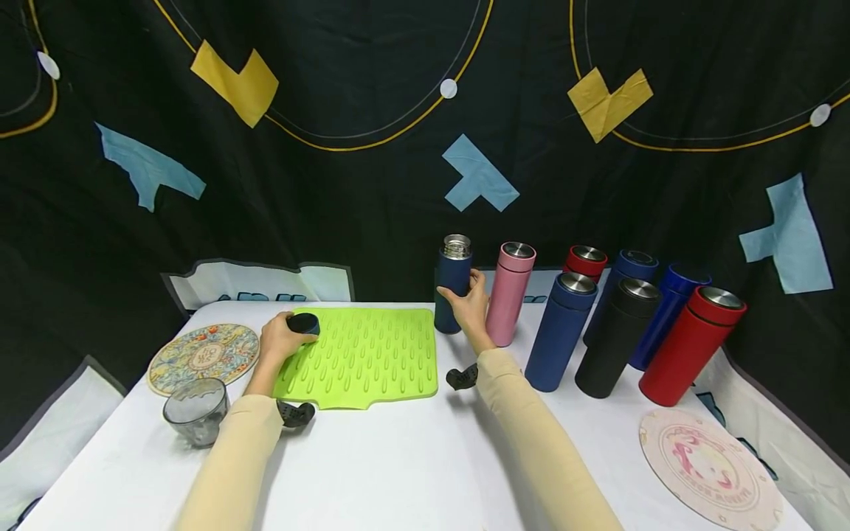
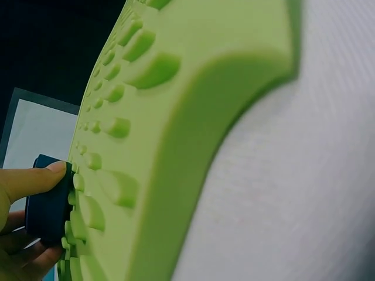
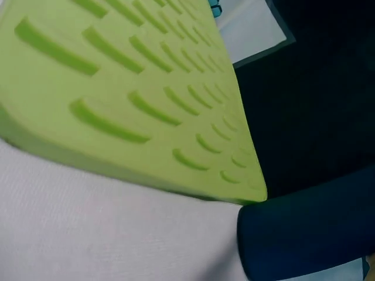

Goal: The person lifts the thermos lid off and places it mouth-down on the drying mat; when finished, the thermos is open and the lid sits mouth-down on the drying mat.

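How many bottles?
8: open navy bottle in right hand; pink bottle beside it; rightward, front row: blue bottle, black bottle, red bottle; behind: second red bottle, second navy bottle, bright blue bottle. More could be hidden.

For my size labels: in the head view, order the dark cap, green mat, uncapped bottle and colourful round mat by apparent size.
1. Green mat
2. Colourful round mat
3. Uncapped bottle
4. Dark cap

cap (image 2: 47,205): navy | open bottle (image 1: 454,273): navy, silver-necked | mat (image 1: 378,346): lime green, ridge-patterned | tumbler (image 1: 510,295): pink
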`<state>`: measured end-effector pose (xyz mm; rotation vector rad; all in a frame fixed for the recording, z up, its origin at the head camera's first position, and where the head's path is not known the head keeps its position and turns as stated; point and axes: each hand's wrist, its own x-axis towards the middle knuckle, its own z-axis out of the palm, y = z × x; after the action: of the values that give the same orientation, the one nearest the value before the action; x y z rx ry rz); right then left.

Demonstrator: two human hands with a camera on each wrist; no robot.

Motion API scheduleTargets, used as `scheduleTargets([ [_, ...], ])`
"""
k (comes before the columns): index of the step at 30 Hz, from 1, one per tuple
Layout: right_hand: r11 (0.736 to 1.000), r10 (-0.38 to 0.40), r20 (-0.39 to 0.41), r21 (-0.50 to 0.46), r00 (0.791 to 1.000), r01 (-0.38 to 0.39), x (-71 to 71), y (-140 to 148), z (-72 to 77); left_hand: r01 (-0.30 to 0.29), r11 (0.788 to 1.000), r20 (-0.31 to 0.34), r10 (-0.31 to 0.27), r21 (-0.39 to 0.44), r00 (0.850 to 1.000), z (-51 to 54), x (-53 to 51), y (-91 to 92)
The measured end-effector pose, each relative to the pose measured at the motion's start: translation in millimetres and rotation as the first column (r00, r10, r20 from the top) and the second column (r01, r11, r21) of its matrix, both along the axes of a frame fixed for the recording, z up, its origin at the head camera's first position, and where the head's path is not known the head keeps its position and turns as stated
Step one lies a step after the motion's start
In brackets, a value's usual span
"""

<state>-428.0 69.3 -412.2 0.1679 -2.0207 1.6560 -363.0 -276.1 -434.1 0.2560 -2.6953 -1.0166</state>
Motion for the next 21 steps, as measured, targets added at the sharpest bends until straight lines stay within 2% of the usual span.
scheduleTargets([
  [5,1.000,-0.011,0.009,0.012,1.000,0.011,-3.9,3,-4.6,0.002,1.000,0.005,-0.002,0.001,1.000,-0.6,-2.1,-0.4],
  [13,0.992,-0.027,0.024,0.124,0.999,0.023,-2.2,6,4.4,0.017,1.000,0.008,-0.017,-0.005,1.000,0.3,-5.8,-2.0],
  [17,0.987,-0.034,0.055,0.156,0.998,0.026,3.8,6,6.1,0.023,0.999,-0.028,-0.024,-0.029,0.999,2.6,-3.6,1.8],
  [21,0.988,-0.050,0.071,0.148,0.996,0.039,11.7,6,7.3,0.034,0.997,-0.102,-0.040,-0.062,0.994,7.4,0.7,7.5],
])
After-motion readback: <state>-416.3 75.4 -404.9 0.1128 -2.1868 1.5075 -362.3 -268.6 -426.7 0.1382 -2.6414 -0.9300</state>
